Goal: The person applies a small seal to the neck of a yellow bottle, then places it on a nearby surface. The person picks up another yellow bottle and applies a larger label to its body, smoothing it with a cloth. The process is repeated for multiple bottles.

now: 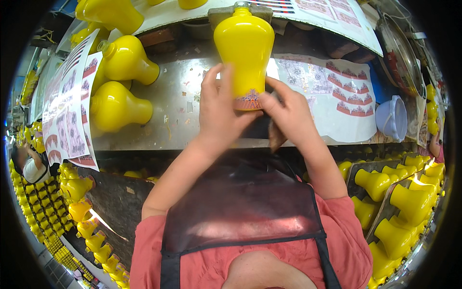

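Far out to the left of the left hand, printed sheets with purple and red patterns hang over the near edge of the worktop. Between them and that hand, two glossy yellow bottles lie on their sides, one beyond the other. The left hand, its fingers blurred, curls against the left side of the held bottle. That bottle lies between both hands, its narrow base toward the person and its wide shoulder and neck beyond the fingers, the neck at a grey block. A patterned band wraps the base, right between the hands. The right hand grips the bottle's right side, thumb beside the band. Just right of it lies a sheet of curved red strips; farther right stands a pale blue bucket.
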Demonstrator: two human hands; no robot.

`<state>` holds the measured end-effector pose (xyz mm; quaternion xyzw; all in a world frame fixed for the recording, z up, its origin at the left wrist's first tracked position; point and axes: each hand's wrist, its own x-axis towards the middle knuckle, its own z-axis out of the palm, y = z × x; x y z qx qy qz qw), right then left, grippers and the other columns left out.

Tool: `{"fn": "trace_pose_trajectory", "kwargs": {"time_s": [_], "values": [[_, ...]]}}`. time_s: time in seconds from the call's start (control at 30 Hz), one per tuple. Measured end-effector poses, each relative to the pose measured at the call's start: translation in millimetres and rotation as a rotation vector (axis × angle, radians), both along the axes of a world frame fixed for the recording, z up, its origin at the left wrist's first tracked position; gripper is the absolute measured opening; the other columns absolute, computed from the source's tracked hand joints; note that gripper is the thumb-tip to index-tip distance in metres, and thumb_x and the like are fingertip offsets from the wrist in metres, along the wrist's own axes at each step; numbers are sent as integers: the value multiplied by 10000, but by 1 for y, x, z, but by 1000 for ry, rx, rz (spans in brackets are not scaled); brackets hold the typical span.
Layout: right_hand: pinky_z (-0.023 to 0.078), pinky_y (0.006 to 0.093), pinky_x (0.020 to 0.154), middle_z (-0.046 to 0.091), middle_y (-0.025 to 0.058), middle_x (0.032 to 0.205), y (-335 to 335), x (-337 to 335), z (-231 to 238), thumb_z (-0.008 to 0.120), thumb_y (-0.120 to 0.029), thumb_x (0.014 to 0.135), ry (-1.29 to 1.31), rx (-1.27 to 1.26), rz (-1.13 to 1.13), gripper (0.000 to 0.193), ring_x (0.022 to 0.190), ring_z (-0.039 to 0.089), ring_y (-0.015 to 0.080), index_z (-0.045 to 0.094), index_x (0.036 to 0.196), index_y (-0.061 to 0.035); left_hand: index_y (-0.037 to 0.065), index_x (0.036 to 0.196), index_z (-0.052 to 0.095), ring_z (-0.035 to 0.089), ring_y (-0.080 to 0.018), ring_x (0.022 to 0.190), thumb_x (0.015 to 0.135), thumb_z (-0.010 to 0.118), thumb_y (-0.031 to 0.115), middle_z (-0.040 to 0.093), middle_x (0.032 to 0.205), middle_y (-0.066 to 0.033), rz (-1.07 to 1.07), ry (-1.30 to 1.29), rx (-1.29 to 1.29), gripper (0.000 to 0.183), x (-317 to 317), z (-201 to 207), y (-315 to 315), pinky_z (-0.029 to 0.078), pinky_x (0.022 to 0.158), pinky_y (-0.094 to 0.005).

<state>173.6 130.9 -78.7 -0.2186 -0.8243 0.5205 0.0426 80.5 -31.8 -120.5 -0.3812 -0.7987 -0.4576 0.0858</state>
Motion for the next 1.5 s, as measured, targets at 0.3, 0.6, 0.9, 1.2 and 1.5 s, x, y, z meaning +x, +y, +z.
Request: {"fn": "trace_pose_trajectory", "kwargs": {"time_s": [0.3,0.6,0.9,1.2,1.5], "values": [[519,242,663,737,35,828,13,2,-8,615,-210,999,-51,-381,-80,490,686,637,67,569,1470,-82,8,1582,345,491,-427,1372,829,804,233,410,1539,-268,-191,-194,-13,910,-11,-6,-19,423,1123,-464],[481,242,715,677,64,943,3,0,-4,702,-335,983,-73,-26,84,688,756,552,68,468,1537,1,-31,1622,203,328,-426,1488,1001,537,190,300,1601,-282,-209,-373,66,739,-9,-14,-9,272,1224,-469],[465,261,643,645,62,780,-10,-2,-2,709,-380,973,9,23,-12,668,662,518,76,528,1492,0,-45,1636,130,286,-401,1509,1032,487,186,265,1627,-261,-206,-276,27,739,-8,-16,-8,233,1239,-448],[550,389,727,719,218,844,-17,-5,-6,659,-432,948,37,125,-58,654,752,731,321,540,1474,-62,-42,1643,111,293,-375,1504,1052,466,200,260,1637,-244,-200,-247,12,731,-9,-17,-8,238,1234,-428],[552,328,747,730,139,849,-4,-2,-18,612,-361,1012,176,-125,-26,594,735,711,206,499,1518,-71,53,1664,194,468,-234,1233,1051,477,143,351,1560,-154,-229,-434,129,682,-16,-23,-12,404,1078,-349]]}}
